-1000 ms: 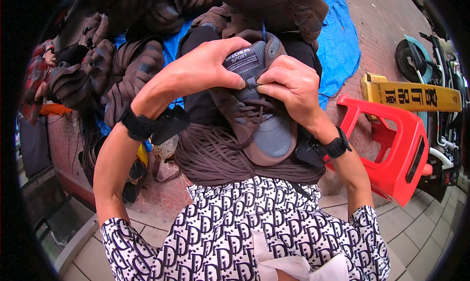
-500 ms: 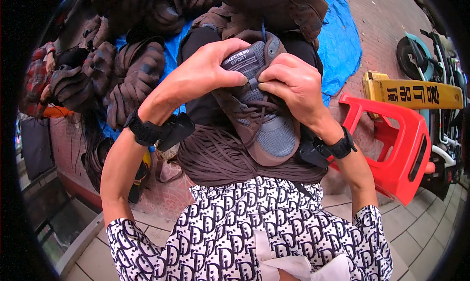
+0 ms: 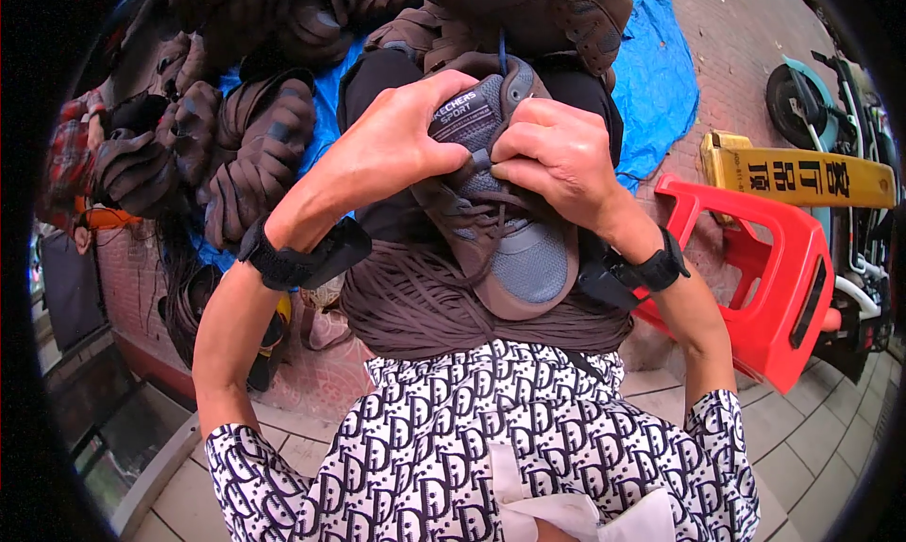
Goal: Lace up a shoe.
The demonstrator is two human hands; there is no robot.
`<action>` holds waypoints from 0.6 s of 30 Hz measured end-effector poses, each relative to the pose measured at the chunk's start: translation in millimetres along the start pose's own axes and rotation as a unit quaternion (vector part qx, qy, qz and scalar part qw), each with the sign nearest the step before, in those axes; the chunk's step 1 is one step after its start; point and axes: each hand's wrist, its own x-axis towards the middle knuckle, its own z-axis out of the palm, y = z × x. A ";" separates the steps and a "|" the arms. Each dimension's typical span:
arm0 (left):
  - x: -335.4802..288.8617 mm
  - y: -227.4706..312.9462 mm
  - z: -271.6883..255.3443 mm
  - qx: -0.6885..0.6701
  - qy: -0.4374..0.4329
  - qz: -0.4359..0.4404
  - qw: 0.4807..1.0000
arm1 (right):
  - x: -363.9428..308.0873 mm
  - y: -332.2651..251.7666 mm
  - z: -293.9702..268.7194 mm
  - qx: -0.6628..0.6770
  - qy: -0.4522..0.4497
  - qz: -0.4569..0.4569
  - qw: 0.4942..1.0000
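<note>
A brown and grey sneaker point(image 3: 530, 264) rests on my lap, its toe pointing toward me. My left hand point(image 3: 406, 141) is closed on the padded tongue point(image 3: 465, 117), with the thumb beside a small grey loop. At that loop, the fingers of my right hand point(image 3: 559, 160) pinch a brown shoelace; its end is hidden by the fingers. Lower on the shoe, more lace point(image 3: 486, 223) crosses the eyelets. A thick bundle of loose brown laces point(image 3: 406, 301) lies across my lap, under the toe.
Brown shoe uppers point(image 3: 260, 155) are piled at the left and far side, partly on a blue tarp point(image 3: 651, 89). To the right are a red plastic stool point(image 3: 793, 306), a yellow sign board point(image 3: 802, 174) and a parked two-wheeler point(image 3: 802, 103). Another person's plaid sleeve point(image 3: 80, 132) shows far left.
My right fingers have shifted very slightly left at the tongue loop. Both hands keep their hold, and the sneaker stays almost in place.
</note>
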 end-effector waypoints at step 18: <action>-4.8 -0.3 5.7 0.058 0.046 0.035 0.997 | -0.9 -3.1 -3.2 0.002 0.019 0.040 0.999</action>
